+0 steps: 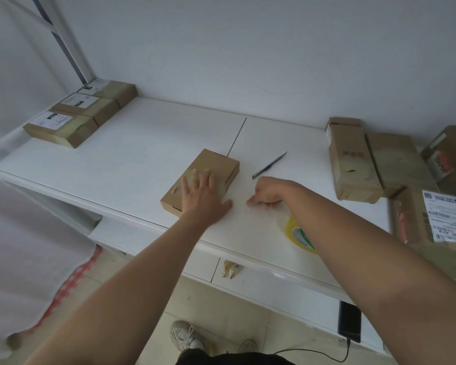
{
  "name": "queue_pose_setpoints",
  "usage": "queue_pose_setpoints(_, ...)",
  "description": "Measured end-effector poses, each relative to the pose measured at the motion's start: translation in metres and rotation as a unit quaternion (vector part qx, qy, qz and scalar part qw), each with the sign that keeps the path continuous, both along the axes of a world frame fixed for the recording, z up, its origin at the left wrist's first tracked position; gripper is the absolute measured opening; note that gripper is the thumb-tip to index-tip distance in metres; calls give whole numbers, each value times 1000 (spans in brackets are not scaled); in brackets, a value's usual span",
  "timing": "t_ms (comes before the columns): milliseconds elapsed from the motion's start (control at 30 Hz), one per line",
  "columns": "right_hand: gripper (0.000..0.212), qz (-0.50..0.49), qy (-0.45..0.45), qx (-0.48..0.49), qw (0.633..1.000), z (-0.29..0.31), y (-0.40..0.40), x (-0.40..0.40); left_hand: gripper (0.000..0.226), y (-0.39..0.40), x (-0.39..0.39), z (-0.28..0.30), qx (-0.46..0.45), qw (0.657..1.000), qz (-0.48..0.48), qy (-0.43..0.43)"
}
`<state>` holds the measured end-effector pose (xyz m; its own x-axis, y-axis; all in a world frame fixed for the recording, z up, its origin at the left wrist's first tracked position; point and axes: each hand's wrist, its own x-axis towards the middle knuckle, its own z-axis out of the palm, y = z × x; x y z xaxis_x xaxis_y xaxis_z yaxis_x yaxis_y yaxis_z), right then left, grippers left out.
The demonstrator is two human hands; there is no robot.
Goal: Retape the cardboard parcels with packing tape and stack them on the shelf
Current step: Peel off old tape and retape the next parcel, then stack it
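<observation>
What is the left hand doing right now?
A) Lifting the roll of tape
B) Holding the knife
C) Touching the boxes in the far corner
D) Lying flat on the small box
D: the left hand lies flat with fingers spread on the small box, while the knife lies untouched on the table.

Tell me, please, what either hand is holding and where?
Left hand presses flat on the small parcel, gripping nothing. Right hand is curled; whether its fingers pinch tape cannot be told.

On the table (132,154), three parcels (79,114) lie far left, the knife (270,164) right of the middle parcel (211,169).
</observation>
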<state>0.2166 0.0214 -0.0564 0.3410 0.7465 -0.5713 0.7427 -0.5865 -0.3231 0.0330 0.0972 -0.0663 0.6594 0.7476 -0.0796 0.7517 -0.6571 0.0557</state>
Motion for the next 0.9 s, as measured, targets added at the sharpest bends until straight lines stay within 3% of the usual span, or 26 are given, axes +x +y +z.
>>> queue_pose_setpoints(100,38,-9,1,-1,1000,-2,3,-2,92,-31,12,-4,78,996,-50,-16)
queue_pose_setpoints(267,38,-18,15,3,1000,-3,2,-1,94,-46,21,-17,57,997,-42,-5)
queue_pose_setpoints(733,55,-22,-18,-4,1000,3,-6,3,63,-22,24,-7,-12,999,-38,-34)
queue_pose_setpoints(900,39,-119,31,123,985,11,-3,6,64,-13,18,-1,-47,996,-52,-46)
